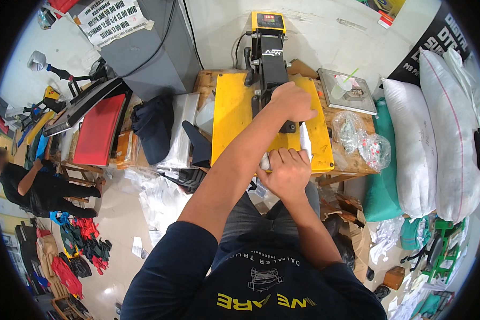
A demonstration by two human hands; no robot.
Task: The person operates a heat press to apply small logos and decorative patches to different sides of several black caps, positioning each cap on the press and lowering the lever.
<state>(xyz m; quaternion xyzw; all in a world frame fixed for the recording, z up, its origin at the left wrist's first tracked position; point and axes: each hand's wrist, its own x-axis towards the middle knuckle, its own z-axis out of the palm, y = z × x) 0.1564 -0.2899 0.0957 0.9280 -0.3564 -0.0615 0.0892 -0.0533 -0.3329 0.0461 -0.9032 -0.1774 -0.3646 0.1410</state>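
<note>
A yellow heat press (232,114) with a black lever arm (269,58) and a small display box on top stands on the wooden table in front of me. My left hand (293,101) is closed in a fist at the lever's handle, which the fingers mostly cover. At the front edge of the press, my right hand (287,170) has its fingers curled over a white cloth (304,141). A strip of that cloth shows beside the hand, while the rest is hidden under the hands and the lever arm.
Left of the press lie dark caps (153,125), clear plastic sheets and a red flat press (100,128). A tray with a drink cup (342,85) and plastic bags (357,138) sit to the right. Large sacks (410,144) lean there. Another person (34,184) is at far left.
</note>
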